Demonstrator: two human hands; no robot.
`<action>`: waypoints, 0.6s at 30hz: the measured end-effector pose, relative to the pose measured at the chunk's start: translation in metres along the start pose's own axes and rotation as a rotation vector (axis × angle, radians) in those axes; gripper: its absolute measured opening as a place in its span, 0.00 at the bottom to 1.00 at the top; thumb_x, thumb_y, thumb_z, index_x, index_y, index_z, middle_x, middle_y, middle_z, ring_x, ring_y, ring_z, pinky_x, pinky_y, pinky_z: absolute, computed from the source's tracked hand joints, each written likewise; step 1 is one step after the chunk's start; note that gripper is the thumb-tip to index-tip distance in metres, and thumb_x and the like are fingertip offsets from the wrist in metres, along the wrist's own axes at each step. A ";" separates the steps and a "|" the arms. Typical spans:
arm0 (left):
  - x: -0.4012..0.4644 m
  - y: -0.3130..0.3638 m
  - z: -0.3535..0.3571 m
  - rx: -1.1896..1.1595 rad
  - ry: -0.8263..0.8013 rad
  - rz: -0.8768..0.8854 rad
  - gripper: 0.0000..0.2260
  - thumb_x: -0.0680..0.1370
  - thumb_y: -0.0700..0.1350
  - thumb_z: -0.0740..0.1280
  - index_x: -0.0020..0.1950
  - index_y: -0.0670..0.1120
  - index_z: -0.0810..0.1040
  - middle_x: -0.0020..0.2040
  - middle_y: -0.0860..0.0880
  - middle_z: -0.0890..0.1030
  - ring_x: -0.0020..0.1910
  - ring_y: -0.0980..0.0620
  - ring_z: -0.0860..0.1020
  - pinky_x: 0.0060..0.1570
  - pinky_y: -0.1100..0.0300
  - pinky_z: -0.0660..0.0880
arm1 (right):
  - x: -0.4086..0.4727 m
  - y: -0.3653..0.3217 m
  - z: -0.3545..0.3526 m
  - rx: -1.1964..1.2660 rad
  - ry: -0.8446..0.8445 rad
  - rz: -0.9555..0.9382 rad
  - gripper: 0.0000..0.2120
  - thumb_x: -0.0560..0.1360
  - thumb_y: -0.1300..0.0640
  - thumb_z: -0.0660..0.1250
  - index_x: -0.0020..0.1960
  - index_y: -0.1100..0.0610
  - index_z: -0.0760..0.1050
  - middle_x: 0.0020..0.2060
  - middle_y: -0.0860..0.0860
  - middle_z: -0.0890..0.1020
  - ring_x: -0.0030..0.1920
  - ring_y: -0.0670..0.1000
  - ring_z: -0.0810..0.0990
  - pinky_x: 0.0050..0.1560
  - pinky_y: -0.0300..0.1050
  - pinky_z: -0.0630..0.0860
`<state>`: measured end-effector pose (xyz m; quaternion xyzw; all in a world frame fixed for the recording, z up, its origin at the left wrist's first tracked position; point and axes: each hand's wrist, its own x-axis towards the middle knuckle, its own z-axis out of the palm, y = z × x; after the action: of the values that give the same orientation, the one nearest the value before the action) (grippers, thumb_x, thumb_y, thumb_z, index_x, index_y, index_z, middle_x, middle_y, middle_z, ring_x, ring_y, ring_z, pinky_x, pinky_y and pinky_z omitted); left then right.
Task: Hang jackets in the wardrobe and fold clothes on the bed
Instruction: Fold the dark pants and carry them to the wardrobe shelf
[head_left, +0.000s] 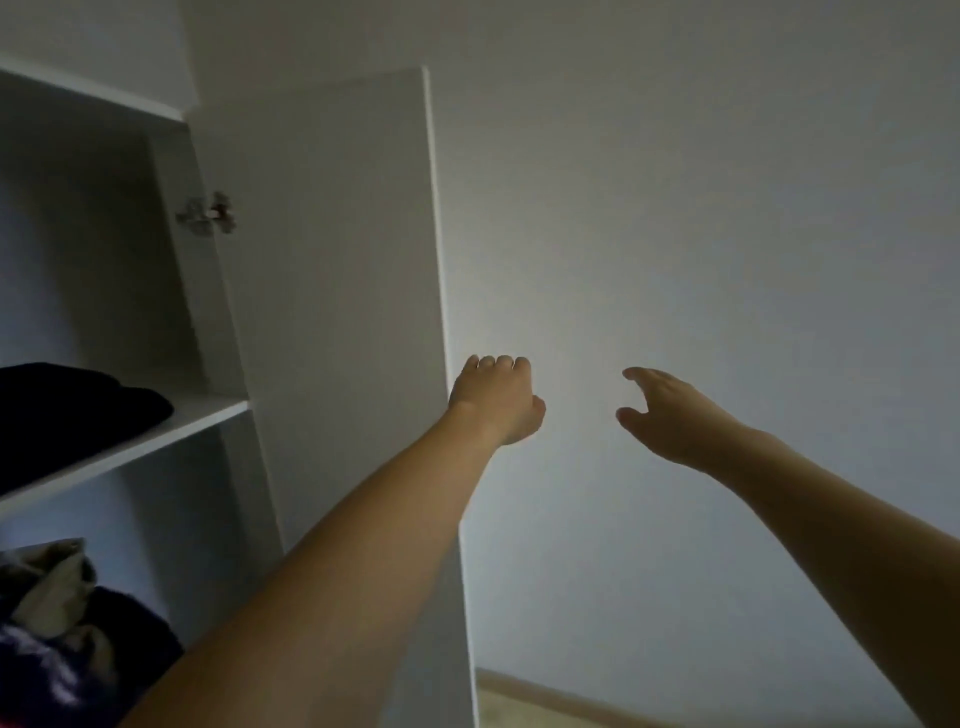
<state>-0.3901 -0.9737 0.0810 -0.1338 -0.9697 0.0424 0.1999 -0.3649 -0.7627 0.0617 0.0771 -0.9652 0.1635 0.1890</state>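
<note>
White wall (701, 208) fills the right side. White wardrobe (171, 291) on the left, its door (332, 260) swung open edge-on toward the camera, metal hinge (208, 213) on the inner side. Shelf (171, 431) inside carries a folded dark garment (78, 405); below it, a heap of clothes (62, 623), beige over dark blue, blurry, so can't tell the pieces apart. Strip of wood floor (519, 701) at the bottom. Left hand (496, 400) is at the door's free edge, fingers curled, probably hooked over the edge, contact not clear. Right hand (670, 410) hangs in the air in front of the wall, apart from the door, fingers loosely spread and bent, holding nothing.
</note>
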 end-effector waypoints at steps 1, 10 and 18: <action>0.002 0.035 -0.003 -0.022 0.005 0.034 0.20 0.80 0.51 0.55 0.67 0.42 0.68 0.67 0.42 0.74 0.66 0.42 0.70 0.70 0.49 0.61 | -0.019 0.029 -0.016 -0.016 0.008 0.028 0.28 0.80 0.51 0.61 0.76 0.57 0.59 0.75 0.54 0.65 0.74 0.55 0.64 0.71 0.50 0.62; -0.003 0.357 -0.033 -0.130 0.003 0.326 0.24 0.81 0.51 0.52 0.74 0.40 0.63 0.72 0.41 0.69 0.69 0.41 0.68 0.70 0.49 0.61 | -0.211 0.274 -0.155 -0.109 0.042 0.373 0.28 0.79 0.53 0.62 0.76 0.57 0.59 0.74 0.55 0.65 0.71 0.55 0.68 0.69 0.51 0.65; -0.006 0.609 -0.038 -0.223 -0.031 0.548 0.24 0.81 0.51 0.53 0.75 0.42 0.63 0.71 0.41 0.70 0.68 0.40 0.69 0.67 0.49 0.63 | -0.341 0.456 -0.243 -0.115 0.095 0.601 0.30 0.79 0.52 0.64 0.77 0.56 0.57 0.75 0.56 0.64 0.73 0.57 0.65 0.69 0.50 0.66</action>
<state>-0.2217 -0.3890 0.0304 -0.4112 -0.8990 -0.0101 0.1503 -0.0661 -0.2231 0.0112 -0.2303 -0.9425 0.1606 0.1813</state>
